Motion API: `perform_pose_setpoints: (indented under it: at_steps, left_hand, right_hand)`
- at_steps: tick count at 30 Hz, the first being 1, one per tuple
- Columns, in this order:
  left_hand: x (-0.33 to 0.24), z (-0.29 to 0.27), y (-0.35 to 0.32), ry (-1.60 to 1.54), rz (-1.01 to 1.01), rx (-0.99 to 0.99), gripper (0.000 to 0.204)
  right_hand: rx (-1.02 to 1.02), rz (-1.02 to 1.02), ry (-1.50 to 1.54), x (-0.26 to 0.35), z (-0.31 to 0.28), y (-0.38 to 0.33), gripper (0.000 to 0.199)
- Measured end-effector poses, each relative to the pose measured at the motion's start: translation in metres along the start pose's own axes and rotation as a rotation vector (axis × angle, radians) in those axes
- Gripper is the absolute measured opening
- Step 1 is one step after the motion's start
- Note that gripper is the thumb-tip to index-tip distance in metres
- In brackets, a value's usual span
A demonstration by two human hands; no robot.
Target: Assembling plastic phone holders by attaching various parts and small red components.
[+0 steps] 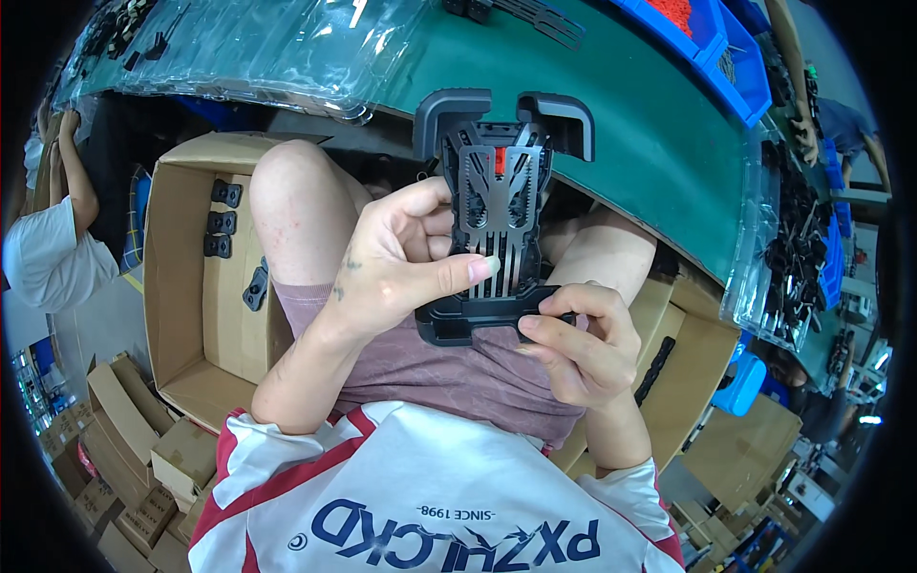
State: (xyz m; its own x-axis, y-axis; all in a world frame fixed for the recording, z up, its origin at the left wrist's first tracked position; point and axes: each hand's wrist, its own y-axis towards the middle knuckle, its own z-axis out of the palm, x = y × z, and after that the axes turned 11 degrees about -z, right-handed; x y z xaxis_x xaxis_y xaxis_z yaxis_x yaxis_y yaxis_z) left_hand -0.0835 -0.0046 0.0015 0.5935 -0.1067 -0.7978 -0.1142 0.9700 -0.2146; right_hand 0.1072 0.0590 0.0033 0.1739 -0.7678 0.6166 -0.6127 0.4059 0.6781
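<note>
Upright above my lap is a black phone holder (499, 244) with its back mechanism facing up: slotted metal plates, toothed parts and a small red piece (500, 160) near the top. Two hooked clamp arms (556, 115) stick out at its far end, and a wider black jaw forms its near end. My left hand (387, 258) grips the holder from the left, thumb pressed on the metal plate. At the near right corner, my right hand (590, 349) pinches the jaw's black end between thumb and fingers; whether a separate small part is in that pinch is hidden.
A green worktable (650, 143) lies ahead, with clear plastic trays (277, 57) and blue bins (755, 91). Open cartons flank my legs; the left carton (177, 296) holds several black parts (222, 222), the right carton (697, 382) a black strip (655, 368). Another person (62, 248) sits left.
</note>
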Motion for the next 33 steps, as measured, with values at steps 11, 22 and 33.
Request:
perform_pose_setpoints:
  at_steps: [11, 22, 33]
  left_hand:
    - [-0.0003, 0.0004, -0.0043, 0.042, -0.014, -0.06, 0.037]
    - [-0.0046, -0.001, -0.0075, 0.143, -0.061, -0.061, 0.035]
    - [-0.0002, -0.0024, -0.0086, 0.071, 0.001, 0.003, 0.036]
  right_hand:
    - [0.03, 0.014, 0.041, 0.0027, 0.0003, -0.0003, 0.021]
    - [0.061, 0.027, 0.098, 0.0035, 0.0035, 0.0014, 0.02]
    - [0.088, 0.055, 0.123, 0.0077, 0.0004, -0.0023, 0.019]
